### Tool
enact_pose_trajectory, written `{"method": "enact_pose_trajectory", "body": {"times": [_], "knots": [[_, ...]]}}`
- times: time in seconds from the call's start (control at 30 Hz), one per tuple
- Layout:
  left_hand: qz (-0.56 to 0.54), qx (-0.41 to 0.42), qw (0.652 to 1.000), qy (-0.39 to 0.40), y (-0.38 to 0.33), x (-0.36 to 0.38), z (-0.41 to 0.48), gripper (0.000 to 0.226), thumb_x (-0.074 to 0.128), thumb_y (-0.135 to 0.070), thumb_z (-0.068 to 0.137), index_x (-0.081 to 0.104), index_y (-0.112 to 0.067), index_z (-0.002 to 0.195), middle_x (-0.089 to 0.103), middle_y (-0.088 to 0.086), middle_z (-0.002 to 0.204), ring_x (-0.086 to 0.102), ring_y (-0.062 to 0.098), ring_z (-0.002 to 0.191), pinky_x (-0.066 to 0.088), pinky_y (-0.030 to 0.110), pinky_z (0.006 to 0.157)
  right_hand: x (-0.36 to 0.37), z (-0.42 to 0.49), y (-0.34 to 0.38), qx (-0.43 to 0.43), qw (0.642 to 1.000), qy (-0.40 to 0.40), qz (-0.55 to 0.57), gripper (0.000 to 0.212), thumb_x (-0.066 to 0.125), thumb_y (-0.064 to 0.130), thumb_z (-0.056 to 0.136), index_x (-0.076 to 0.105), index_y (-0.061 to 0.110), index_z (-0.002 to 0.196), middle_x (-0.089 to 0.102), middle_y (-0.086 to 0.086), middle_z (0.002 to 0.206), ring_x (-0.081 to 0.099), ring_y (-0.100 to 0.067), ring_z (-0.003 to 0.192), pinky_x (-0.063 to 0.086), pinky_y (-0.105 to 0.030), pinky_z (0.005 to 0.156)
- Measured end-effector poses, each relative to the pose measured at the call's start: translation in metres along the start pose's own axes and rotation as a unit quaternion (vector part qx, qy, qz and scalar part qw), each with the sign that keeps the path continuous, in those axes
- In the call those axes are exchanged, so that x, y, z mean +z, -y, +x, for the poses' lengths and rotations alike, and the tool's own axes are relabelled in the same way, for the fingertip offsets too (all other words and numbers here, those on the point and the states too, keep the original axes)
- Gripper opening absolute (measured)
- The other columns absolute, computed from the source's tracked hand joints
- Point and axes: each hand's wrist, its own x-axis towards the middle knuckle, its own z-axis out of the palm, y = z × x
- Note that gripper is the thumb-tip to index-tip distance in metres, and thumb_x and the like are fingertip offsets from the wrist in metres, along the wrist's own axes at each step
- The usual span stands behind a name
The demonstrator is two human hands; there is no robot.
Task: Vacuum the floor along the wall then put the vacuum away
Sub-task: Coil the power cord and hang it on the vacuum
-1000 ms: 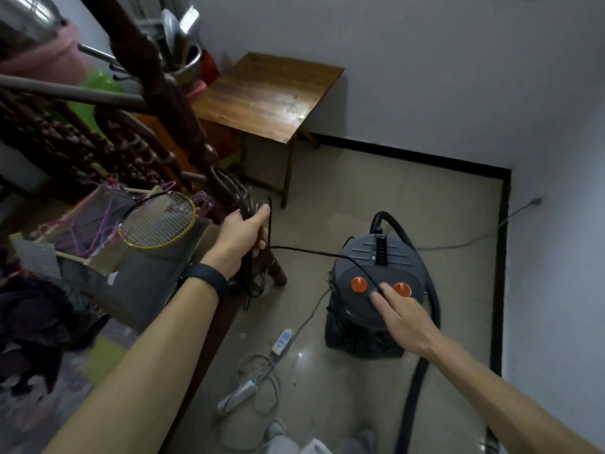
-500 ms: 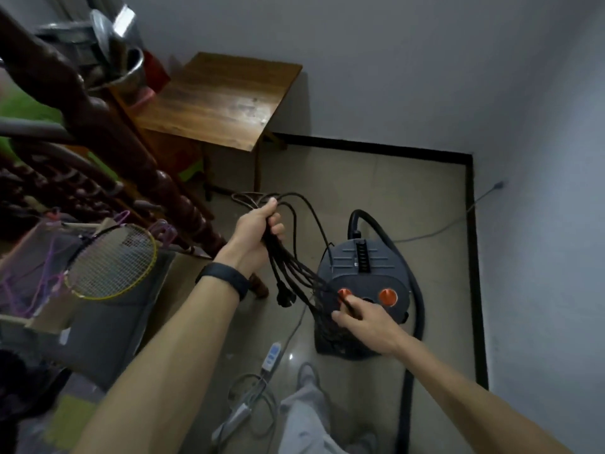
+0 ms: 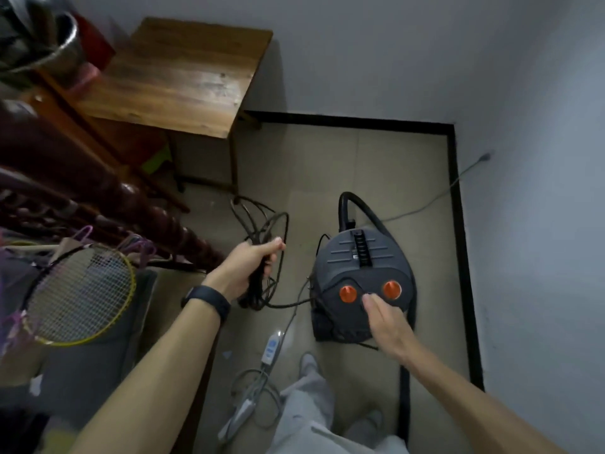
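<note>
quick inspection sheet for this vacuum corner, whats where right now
surface: beige tiled floor, glossy, carrying the vacuum and cables
job's things: dark grey canister vacuum with two orange round buttons stands near the corner; its black hose arcs from the far end
clutter: yellow-framed badminton racket lies on piled things at left
grippers: left hand grips the coiled black power cord; right hand, fingers straight, touches the vacuum top between the buttons
cables: cord runs from the coil to the vacuum's side; white power strip with grey lead on the floor by the feet; thin grey cable climbs the right wall
surroundings: brown wooden table at the back wall; black skirting
</note>
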Motion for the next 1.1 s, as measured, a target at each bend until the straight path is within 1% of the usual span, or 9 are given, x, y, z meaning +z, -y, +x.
{"method": "enact_pose_trajectory", "body": {"times": [0.13,0.23,0.37,0.57,0.7,0.8,0.97,1.03,1.1], "knots": [[0.039,-0.060,0.997,0.025,0.053,0.026,-0.004,0.028,0.069,-0.037,0.093,0.073,-0.009,0.090,0.071,0.004,0.079,0.052,0.008,0.049,0.038,0.021,0.046,0.035,0.019,0.065,-0.132,0.990,0.008,-0.052,0.030,0.031,0.034,0.110,0.040,0.020,0.085,0.057,-0.001,0.069,0.057,-0.016,0.062,0.032,-0.038,0.060],[-0.038,-0.100,0.994,0.020,0.079,0.030,-0.006,0.023,0.066,-0.030,0.096,0.073,-0.008,0.092,0.067,0.004,0.075,0.043,0.011,0.047,0.033,0.023,0.042,0.059,0.028,0.082,-0.163,0.965,0.078,-0.192,0.027,0.025,0.042,0.108,0.040,0.022,0.097,0.069,-0.013,0.093,0.064,-0.038,0.086,0.045,-0.044,0.069],[-0.191,-0.123,0.974,-0.024,0.088,0.013,-0.004,0.019,0.057,-0.020,0.099,0.070,-0.006,0.101,0.074,0.003,0.090,0.043,0.010,0.051,0.034,0.021,0.044,0.073,0.017,0.069,-0.168,0.949,0.144,-0.223,0.030,0.025,0.048,0.108,0.038,0.026,0.094,0.069,-0.016,0.101,0.063,-0.042,0.093,0.048,-0.048,0.073],[-0.195,-0.109,0.975,0.007,0.081,0.014,-0.009,0.024,0.052,-0.024,0.103,0.064,-0.011,0.087,0.073,0.001,0.080,0.068,0.016,0.081,0.045,0.025,0.065,0.080,-0.002,0.050,-0.109,0.971,0.164,-0.138,0.045,0.047,0.060,0.099,0.040,0.026,0.071,0.056,0.004,0.069,0.055,-0.020,0.068,0.040,-0.038,0.062],[-0.256,-0.042,0.966,0.003,0.042,-0.002,-0.007,0.031,0.045,-0.029,0.106,0.052,-0.018,0.077,0.050,-0.002,0.066,0.059,0.022,0.067,0.043,0.033,0.073,0.068,-0.003,-0.009,-0.049,0.978,0.164,-0.117,0.035,0.051,0.059,0.091,0.047,0.028,0.077,0.060,0.010,0.077,0.057,-0.010,0.074,0.049,-0.038,0.077],[-0.212,0.000,0.977,0.020,0.017,-0.009,-0.005,0.031,0.046,-0.032,0.105,0.048,-0.022,0.076,0.040,-0.005,0.062,0.046,0.017,0.056,0.040,0.034,0.073,0.068,0.003,-0.027,-0.020,0.982,0.165,-0.092,0.022,0.046,0.053,0.098,0.052,0.034,0.088,0.063,0.009,0.096,0.060,-0.011,0.090,0.051,-0.040,0.087],[-0.014,0.100,0.995,-0.015,-0.016,-0.012,0.006,0.029,0.053,-0.026,0.103,0.050,-0.015,0.076,0.042,-0.003,0.058,0.044,0.017,0.049,0.040,0.033,0.061,0.094,0.031,0.001,0.058,0.984,0.148,-0.078,0.031,0.040,0.043,0.108,0.056,0.018,0.098,0.068,-0.004,0.100,0.062,-0.024,0.094,0.042,-0.034,0.076],[0.061,0.132,0.988,-0.054,-0.024,-0.016,0.012,0.027,0.056,-0.028,0.101,0.052,-0.012,0.079,0.042,-0.003,0.057,0.044,0.016,0.050,0.041,0.032,0.059,0.109,0.048,0.025,0.112,0.981,0.149,0.052,0.030,0.041,0.033,0.109,0.062,0.014,0.103,0.069,-0.007,0.103,0.063,-0.021,0.092,0.047,-0.035,0.081],[0.080,0.143,0.983,-0.086,-0.030,-0.025,0.021,0.027,0.059,-0.031,0.098,0.054,-0.014,0.078,0.043,-0.004,0.057,0.044,0.016,0.052,0.042,0.034,0.061,0.121,0.068,0.055,0.167,0.944,0.145,0.245,0.024,0.041,0.022,0.109,0.063,0.011,0.109,0.066,-0.007,0.103,0.064,-0.018,0.094,0.051,-0.033,0.085]]}}
